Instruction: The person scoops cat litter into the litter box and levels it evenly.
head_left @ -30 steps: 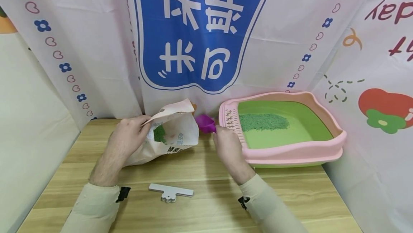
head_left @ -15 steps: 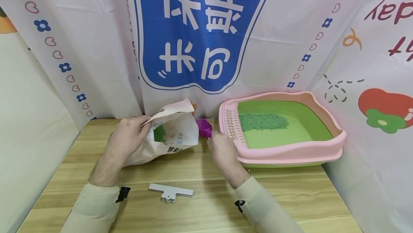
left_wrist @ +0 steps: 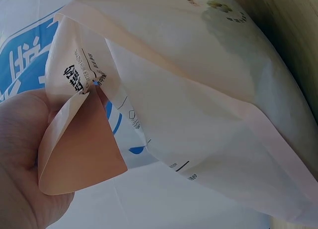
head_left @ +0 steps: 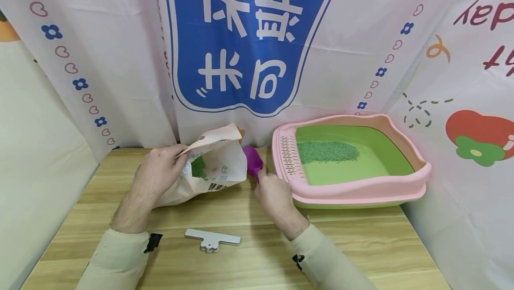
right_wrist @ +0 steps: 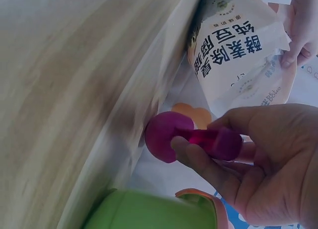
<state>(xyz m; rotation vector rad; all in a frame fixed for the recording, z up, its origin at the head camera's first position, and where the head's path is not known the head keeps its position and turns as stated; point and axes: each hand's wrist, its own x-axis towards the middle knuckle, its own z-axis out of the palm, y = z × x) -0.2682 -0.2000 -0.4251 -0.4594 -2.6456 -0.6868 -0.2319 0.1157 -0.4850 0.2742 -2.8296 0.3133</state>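
Note:
At the left, my left hand [head_left: 158, 171] grips the top edge of a white paper cat litter bag [head_left: 230, 167], whose mouth gapes toward the right with green litter [head_left: 198, 167] showing inside. My right hand [head_left: 278, 198] holds a purple scoop [head_left: 252, 160] by its handle, between the bag and a litter box [head_left: 357, 188]. The scoop's bowl is right beside the bag's right edge in the head view. Seen from the right wrist, thumb and fingers wrap the short handle, and the round underside of the scoop [right_wrist: 164, 134] shows close to the tabletop.
The litter box has a pink rim, a slotted panel [head_left: 290, 158] on its left and a patch of green litter [head_left: 327, 151] inside its green pan. A grey-white clip [head_left: 213, 238] lies on the wooden table [head_left: 176, 267]. A printed cloth [head_left: 333, 71] hangs behind.
My right hand has come a little left and nearer to me with the scoop, whose bowl has turned to point more toward the back. The left hand and bag have stayed put.

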